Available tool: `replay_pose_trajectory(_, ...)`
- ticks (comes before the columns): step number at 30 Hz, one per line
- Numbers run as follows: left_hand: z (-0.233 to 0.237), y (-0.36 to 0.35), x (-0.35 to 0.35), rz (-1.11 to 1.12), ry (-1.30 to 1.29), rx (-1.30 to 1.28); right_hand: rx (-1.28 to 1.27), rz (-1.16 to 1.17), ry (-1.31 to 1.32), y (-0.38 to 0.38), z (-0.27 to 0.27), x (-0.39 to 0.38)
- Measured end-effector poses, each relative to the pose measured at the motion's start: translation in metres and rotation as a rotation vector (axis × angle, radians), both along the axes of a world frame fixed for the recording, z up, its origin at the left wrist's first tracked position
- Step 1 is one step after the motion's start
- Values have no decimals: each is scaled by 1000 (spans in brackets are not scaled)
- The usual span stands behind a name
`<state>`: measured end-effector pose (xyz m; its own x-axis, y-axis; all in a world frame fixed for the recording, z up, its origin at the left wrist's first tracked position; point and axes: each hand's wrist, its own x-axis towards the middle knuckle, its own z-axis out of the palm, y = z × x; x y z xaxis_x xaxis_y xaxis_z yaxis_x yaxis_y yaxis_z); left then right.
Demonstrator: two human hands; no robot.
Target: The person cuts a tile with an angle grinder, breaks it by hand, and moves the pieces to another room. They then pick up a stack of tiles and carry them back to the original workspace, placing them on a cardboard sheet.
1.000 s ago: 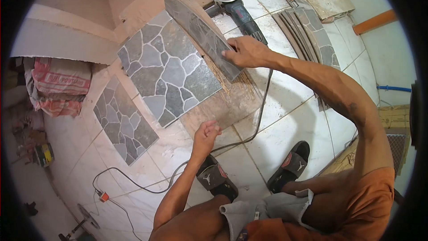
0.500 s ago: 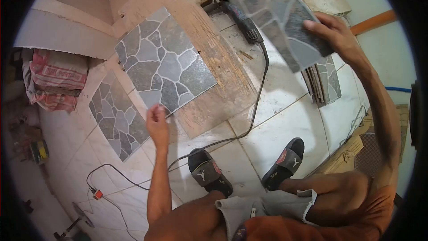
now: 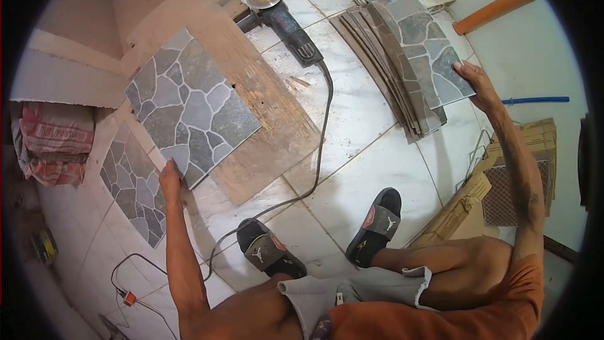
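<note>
My left hand [image 3: 170,177] pinches the near corner of a grey stone-pattern tile [image 3: 192,106], which lies over a worn wooden board [image 3: 286,126]. At the right, my right hand [image 3: 479,88] grips the near end of another stone-pattern tile [image 3: 418,34], its thumb on the top face. That tile lies along a stack of narrow cut strips [image 3: 377,72], overlapping them in this view. A third patterned tile [image 3: 133,179] rests on the floor left of my left hand.
An angle grinder [image 3: 292,34] lies between the tiles, its disc facing up; its cord [image 3: 324,132] runs toward my feet. An orange pipe [image 3: 497,9] and a blue rod [image 3: 538,99] are at the right, above cardboard [image 3: 462,208]. A cement bag [image 3: 60,132] sits at left.
My right hand has lowered its tile from above the grinder onto the strip stack, uncovering the grinder's disc. My left hand has closed on the near tile's corner. The view has shifted.
</note>
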<state>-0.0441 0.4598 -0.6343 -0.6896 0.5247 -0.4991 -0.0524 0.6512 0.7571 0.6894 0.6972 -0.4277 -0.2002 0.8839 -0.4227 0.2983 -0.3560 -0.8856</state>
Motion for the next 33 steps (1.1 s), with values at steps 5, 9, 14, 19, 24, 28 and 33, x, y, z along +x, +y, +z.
replay_pose_trajectory(5,-22,1,-6,132,-214,96,-53,-94,58,-14,-13,27)
replay_pose_trajectory(9,-15,6,3,204,-302,162,-116,-102,132,-24,-14,34)
replay_pose_trajectory(14,-26,7,-8,183,-343,173,-244,-74,216,-34,-26,40)
replay_pose_trajectory(19,-37,4,-11,163,-341,216,-332,-99,-133,-39,-70,54)
replay_pose_trajectory(24,-49,-2,-16,104,-261,304,-322,-80,-556,-39,-63,41)
replay_pose_trajectory(28,-41,4,-5,122,-168,260,-266,-76,-651,-37,-76,40)
replay_pose_trajectory(33,-6,8,-2,112,-121,246,-277,-31,-761,-34,-83,32)
